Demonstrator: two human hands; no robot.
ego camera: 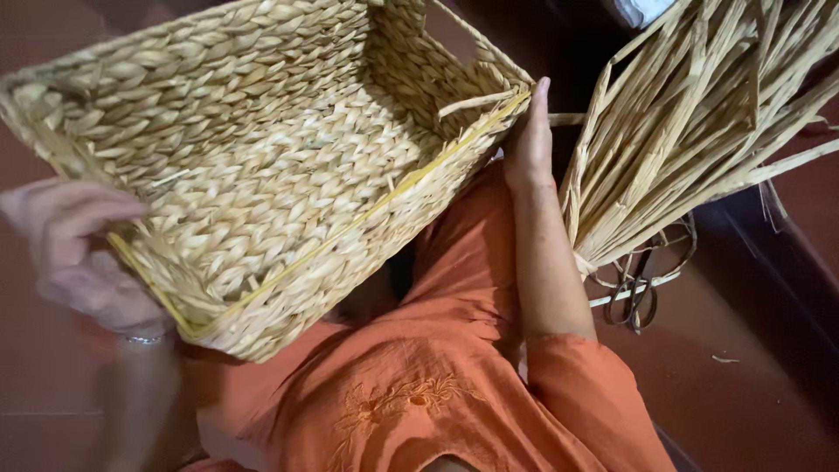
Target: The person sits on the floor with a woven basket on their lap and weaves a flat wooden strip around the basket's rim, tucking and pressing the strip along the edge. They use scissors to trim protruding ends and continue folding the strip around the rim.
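Observation:
A rectangular woven straw basket (262, 166) rests tilted over my lap, its open inside facing up, with a yellow strip along its near rim. My left hand (79, 253) is blurred at the basket's near left corner, fingers curled by the rim; whether it grips the rim is unclear. My right hand (530, 140) lies flat against the basket's right outer wall near a cut-out handle, fingers straight and pointing up.
A bundle of long dry straw strips (699, 131) leans at the right, close to my right forearm. A pair of scissors (638, 288) lies under it on the red-brown floor (734, 385). My orange garment fills the lower middle.

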